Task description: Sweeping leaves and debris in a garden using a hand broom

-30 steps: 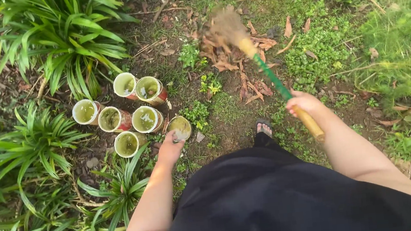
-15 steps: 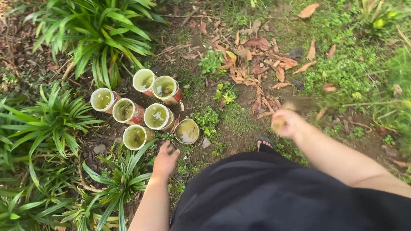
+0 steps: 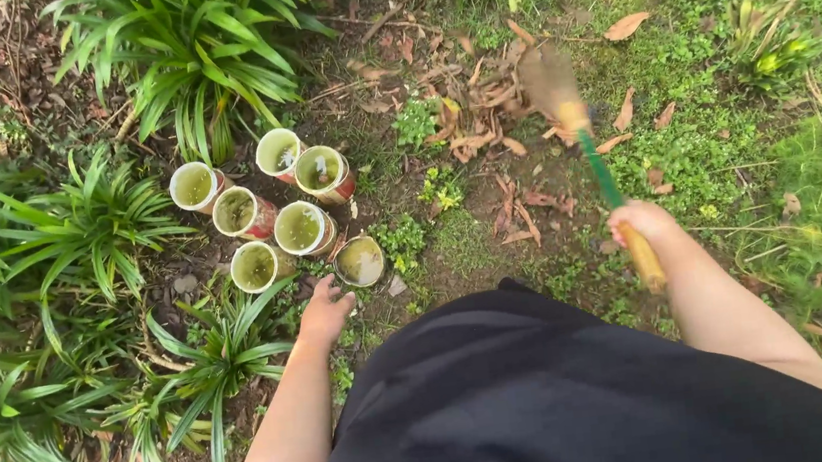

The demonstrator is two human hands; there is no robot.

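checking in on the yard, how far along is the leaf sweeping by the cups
Little looks finished: the dry leaves lie scattered on the bare soil, with no gathered heap in view. In hand: the right hand grips the broom, its blurred head over the leaves. The left hand hangs open near the tilted cup. Left: nearly all the leaves.

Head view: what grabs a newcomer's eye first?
The cluster of seven round cans with greenish insides, set in soil among spiky green plants at left, with the left hand just below them. At right, the right hand holds a green-and-yellow-handled broom over dry brown leaves.
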